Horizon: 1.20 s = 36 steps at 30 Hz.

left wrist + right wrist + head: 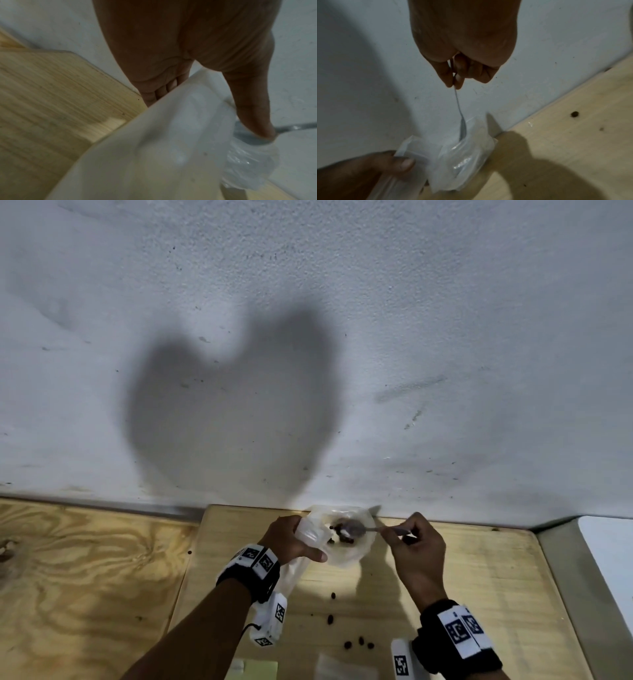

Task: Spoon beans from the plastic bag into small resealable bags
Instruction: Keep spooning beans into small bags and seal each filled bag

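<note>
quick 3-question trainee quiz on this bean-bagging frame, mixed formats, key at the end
1. True or false: the left hand holds the plastic bag open.
2. What does the right hand pinch? A) a fork B) a spoon C) a bean
3. Fill in: several loose beans lie on the wooden ____, nearer the person than the bag.

Key: 1 true; 2 B, with the spoon's bowl inside the bag's mouth; 3 board.
</note>
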Each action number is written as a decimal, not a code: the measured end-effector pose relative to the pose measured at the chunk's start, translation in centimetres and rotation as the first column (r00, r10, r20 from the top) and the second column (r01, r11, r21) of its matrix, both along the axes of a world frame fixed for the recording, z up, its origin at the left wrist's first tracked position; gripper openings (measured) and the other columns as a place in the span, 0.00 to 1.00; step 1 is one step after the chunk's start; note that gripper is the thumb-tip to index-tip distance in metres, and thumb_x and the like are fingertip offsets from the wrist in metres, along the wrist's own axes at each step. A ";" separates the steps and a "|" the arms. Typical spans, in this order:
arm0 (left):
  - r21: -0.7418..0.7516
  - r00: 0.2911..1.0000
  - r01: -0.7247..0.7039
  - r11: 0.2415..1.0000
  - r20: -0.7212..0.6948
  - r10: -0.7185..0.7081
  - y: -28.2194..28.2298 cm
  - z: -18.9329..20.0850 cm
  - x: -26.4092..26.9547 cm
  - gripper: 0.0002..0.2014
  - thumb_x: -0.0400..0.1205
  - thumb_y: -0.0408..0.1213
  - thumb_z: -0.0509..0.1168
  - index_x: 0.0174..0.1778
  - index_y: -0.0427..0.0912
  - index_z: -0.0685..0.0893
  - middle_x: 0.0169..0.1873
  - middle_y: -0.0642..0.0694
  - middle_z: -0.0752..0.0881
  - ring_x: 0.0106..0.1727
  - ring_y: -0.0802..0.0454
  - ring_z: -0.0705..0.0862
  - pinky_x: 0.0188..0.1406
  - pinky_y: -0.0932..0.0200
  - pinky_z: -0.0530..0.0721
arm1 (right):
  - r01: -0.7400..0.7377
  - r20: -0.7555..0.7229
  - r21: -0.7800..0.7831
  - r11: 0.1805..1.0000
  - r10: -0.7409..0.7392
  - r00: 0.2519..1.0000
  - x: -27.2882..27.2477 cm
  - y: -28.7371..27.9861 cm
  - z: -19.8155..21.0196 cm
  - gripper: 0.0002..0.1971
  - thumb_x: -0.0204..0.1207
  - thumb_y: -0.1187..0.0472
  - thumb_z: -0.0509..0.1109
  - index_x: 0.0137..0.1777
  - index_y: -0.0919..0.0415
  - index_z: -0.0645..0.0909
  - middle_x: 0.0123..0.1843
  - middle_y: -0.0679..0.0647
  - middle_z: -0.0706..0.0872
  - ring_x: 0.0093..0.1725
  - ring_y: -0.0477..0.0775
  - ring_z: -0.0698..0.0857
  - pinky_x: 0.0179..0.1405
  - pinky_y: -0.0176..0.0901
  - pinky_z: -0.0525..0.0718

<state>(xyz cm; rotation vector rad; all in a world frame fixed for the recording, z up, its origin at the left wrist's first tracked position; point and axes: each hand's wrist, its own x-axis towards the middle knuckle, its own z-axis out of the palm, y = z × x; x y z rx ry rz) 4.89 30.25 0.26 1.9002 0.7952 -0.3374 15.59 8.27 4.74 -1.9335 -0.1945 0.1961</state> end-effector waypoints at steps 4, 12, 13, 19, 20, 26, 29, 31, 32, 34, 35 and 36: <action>0.054 0.999 0.038 0.998 0.020 -0.039 -0.8 0.1 -0.1 0.42 0.49 0.55 0.86 0.59 0.49 0.83 0.53 0.57 0.86 0.54 0.58 0.85 0.54 0.60 0.84 | 0.066 -0.034 -0.176 0.982 -0.073 0.997 -0.5 -0.6 -1.1 0.16 0.71 0.68 0.78 0.32 0.57 0.73 0.26 0.54 0.82 0.20 0.46 0.73 0.29 0.44 0.76; 0.067 0.998 0.014 0.998 0.062 -0.018 -2.3 -0.2 -0.6 0.45 0.50 0.50 0.87 0.65 0.48 0.82 0.55 0.56 0.86 0.55 0.57 0.84 0.52 0.64 0.83 | 0.188 -0.079 -0.226 0.956 -0.210 0.975 -1.3 0.3 -2.5 0.11 0.73 0.69 0.75 0.35 0.63 0.75 0.30 0.53 0.83 0.29 0.51 0.80 0.29 0.34 0.74; 0.061 0.998 0.009 0.998 0.060 -0.012 -2.3 -0.3 -0.6 0.45 0.50 0.50 0.87 0.65 0.48 0.82 0.55 0.56 0.86 0.55 0.57 0.84 0.52 0.64 0.83 | 0.230 -0.110 -0.206 0.951 -0.256 0.960 -1.1 0.3 -2.6 0.10 0.73 0.70 0.75 0.36 0.66 0.76 0.31 0.54 0.83 0.31 0.49 0.80 0.30 0.31 0.73; 0.031 1.000 0.012 0.999 0.023 -0.013 -1.9 -0.4 -0.1 0.45 0.47 0.55 0.86 0.61 0.49 0.83 0.52 0.56 0.87 0.53 0.58 0.85 0.50 0.63 0.84 | 0.412 -0.361 -0.167 0.896 -0.445 0.820 -0.5 0.0 -5.3 0.09 0.68 0.69 0.78 0.36 0.66 0.79 0.34 0.57 0.85 0.35 0.59 0.82 0.42 0.54 0.85; 0.024 1.000 0.015 1.000 0.017 -0.015 -1.9 -0.4 0.0 0.45 0.46 0.56 0.85 0.61 0.49 0.83 0.52 0.57 0.87 0.52 0.58 0.85 0.50 0.63 0.84 | 0.435 -0.403 -0.170 0.884 -0.465 0.788 -0.6 0.0 -5.7 0.09 0.67 0.68 0.79 0.35 0.64 0.79 0.34 0.58 0.84 0.34 0.61 0.81 0.39 0.55 0.85; -0.029 0.999 0.034 0.999 -0.028 -0.034 -1.9 -0.8 0.2 0.41 0.47 0.54 0.86 0.58 0.51 0.84 0.49 0.58 0.87 0.51 0.60 0.85 0.51 0.60 0.85 | 0.494 -0.600 -0.151 0.856 -0.477 0.642 -0.6 0.8 -7.8 0.10 0.63 0.63 0.81 0.39 0.64 0.83 0.34 0.61 0.83 0.33 0.59 0.78 0.34 0.48 0.79; -0.047 0.998 0.043 0.998 -0.037 -0.045 -1.6 -0.7 0.2 0.39 0.46 0.54 0.85 0.54 0.51 0.85 0.48 0.57 0.88 0.50 0.58 0.86 0.51 0.55 0.88 | 0.520 -0.603 -0.140 0.843 -0.489 0.631 -0.2 1.5 -8.2 0.07 0.63 0.63 0.80 0.40 0.62 0.88 0.37 0.62 0.87 0.34 0.59 0.80 0.36 0.48 0.80; -0.057 0.998 0.045 0.997 -0.036 -0.047 -1.4 -0.6 0.1 0.38 0.45 0.55 0.85 0.52 0.51 0.85 0.47 0.56 0.89 0.49 0.57 0.87 0.52 0.52 0.89 | 0.538 -0.611 -0.125 0.834 -0.492 0.621 0.2 1.8 -8.3 0.06 0.64 0.64 0.80 0.40 0.62 0.89 0.38 0.62 0.87 0.35 0.59 0.79 0.36 0.48 0.79; -0.059 0.998 0.044 0.997 -0.035 -0.046 -1.3 -0.6 0.1 0.38 0.45 0.55 0.85 0.52 0.50 0.85 0.47 0.55 0.89 0.49 0.57 0.87 0.52 0.50 0.89 | 0.540 -0.619 -0.119 0.833 -0.488 0.616 0.4 1.9 -8.3 0.07 0.63 0.65 0.81 0.41 0.64 0.89 0.37 0.62 0.86 0.34 0.59 0.78 0.34 0.48 0.79; -0.061 0.998 0.042 0.997 -0.034 -0.044 -1.2 -0.4 0.0 0.37 0.45 0.54 0.85 0.51 0.50 0.86 0.46 0.54 0.89 0.48 0.55 0.88 0.52 0.49 0.89 | 0.543 -0.643 -0.105 0.833 -0.473 0.602 0.9 2.0 -8.5 0.11 0.63 0.65 0.83 0.42 0.68 0.86 0.35 0.62 0.83 0.31 0.57 0.75 0.28 0.46 0.76; -0.063 0.999 0.040 0.997 -0.033 -0.042 -1.1 -0.4 0.0 0.36 0.45 0.53 0.86 0.50 0.49 0.86 0.46 0.54 0.89 0.48 0.55 0.88 0.52 0.49 0.89 | 0.544 -0.655 -0.094 0.833 -0.464 0.597 1.0 2.1 -8.4 0.12 0.64 0.66 0.83 0.42 0.69 0.85 0.35 0.62 0.81 0.29 0.57 0.74 0.26 0.45 0.74; -0.065 0.999 0.036 0.997 -0.035 -0.039 -1.1 -0.3 -0.1 0.35 0.46 0.53 0.86 0.49 0.49 0.86 0.46 0.53 0.89 0.48 0.55 0.88 0.52 0.49 0.89 | 0.543 -0.663 -0.084 0.836 -0.454 0.596 1.0 2.2 -8.4 0.12 0.65 0.66 0.83 0.43 0.68 0.84 0.34 0.62 0.80 0.28 0.56 0.73 0.25 0.44 0.72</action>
